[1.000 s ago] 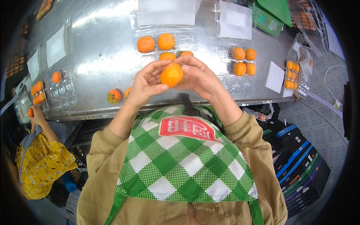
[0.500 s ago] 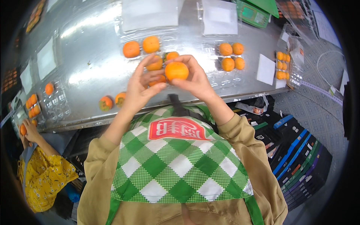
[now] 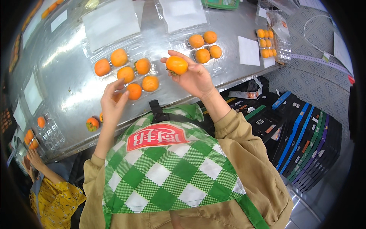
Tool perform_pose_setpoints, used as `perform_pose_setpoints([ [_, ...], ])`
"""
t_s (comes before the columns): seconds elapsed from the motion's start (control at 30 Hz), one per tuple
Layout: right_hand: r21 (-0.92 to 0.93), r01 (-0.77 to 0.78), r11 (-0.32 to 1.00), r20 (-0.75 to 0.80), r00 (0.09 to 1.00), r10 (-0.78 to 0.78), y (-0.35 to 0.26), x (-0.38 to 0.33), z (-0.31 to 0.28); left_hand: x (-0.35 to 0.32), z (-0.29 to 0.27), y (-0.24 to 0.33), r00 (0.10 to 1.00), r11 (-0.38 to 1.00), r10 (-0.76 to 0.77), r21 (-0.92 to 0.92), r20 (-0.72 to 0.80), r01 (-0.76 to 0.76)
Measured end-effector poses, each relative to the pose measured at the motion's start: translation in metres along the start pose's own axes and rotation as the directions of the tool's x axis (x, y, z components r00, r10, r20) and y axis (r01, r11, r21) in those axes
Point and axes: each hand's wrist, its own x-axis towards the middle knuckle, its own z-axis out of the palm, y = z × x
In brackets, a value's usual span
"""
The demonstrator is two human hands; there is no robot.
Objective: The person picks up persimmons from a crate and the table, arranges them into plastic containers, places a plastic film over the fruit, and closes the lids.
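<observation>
A glossy orange persimmon (image 3: 176, 65) rests in my right hand (image 3: 195, 78), its green calyx turned down, the fingers curled round it over the table's near side. My left hand (image 3: 112, 101) is lower and to the left, fingers and thumb closed about another persimmon (image 3: 117, 95) that they partly hide. Beside that hand, several persimmons (image 3: 126, 75) sit in a clear plastic tray (image 3: 88, 57) or at its near edge. Two loose persimmons lie near the table edge; one (image 3: 92, 124) shows its green calyx, and the other is mostly behind my left wrist.
A second clear tray holds persimmons (image 3: 203, 55) to the right. White sheets (image 3: 110, 24) lie across the metal table (image 3: 72, 103). Packed fruit (image 3: 265, 43) stands at the right end. Stacked black crates (image 3: 305, 141) are at lower right. A co-worker's hands (image 3: 35, 160) work at far left.
My hands have moved apart; the left went down-left to a persimmon. The right still holds its persimmon, now tilted calyx-down. The whole view has shifted, the table sliding left.
</observation>
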Motion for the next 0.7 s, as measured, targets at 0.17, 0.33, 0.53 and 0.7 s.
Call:
perform_pose_setpoints([
  [0.17,-0.138,0.038,0.99,-0.092,0.994,-0.051,-0.004,-0.007,0.008,-0.001,0.001,0.001,0.998,0.999,-0.047,-0.015,0.041,0.048],
  [0.33,-0.213,0.071,0.974,-0.124,0.987,-0.099,-0.007,-0.016,0.005,-0.003,-0.001,0.001,0.991,0.992,-0.115,-0.039,0.069,0.118],
  [0.53,-0.249,0.134,0.959,-0.249,0.948,-0.197,-0.013,-0.02,-0.005,-0.002,0.0,0.001,0.994,0.995,-0.082,-0.042,0.078,0.085],
  [0.7,-0.212,0.223,0.952,-0.176,0.949,-0.261,-0.019,-0.035,-0.023,-0.002,0.0,0.002,0.993,0.995,-0.094,-0.012,0.072,0.095],
])
